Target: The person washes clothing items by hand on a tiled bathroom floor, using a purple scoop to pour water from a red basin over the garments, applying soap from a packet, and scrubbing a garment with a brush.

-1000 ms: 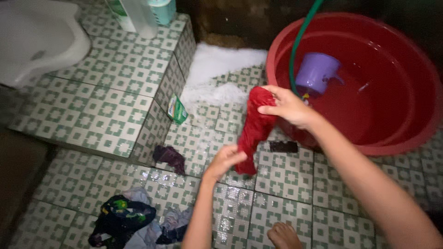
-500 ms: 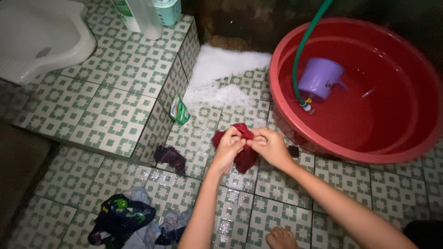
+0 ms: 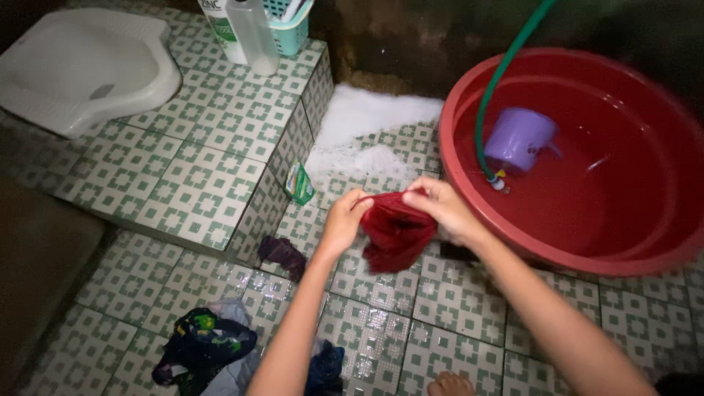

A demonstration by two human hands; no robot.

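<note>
Two hands grip one red cloth: your left hand pinches its left upper edge, your right hand is closed on the right upper edge. The cloth hangs bunched between them above the tiled floor, just beside the red basin. Judge it soft, limp and probably wet, hence heavier and prone to dripping. Hold it at the top hem, fingers well apart, so it hangs flat.

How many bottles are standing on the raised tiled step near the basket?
2. A white bottle with green print stands at the step's back edge, and a clear bottle stands just right of it, touching the teal basket. The frame's top edge crops both; others may be hidden.
</note>
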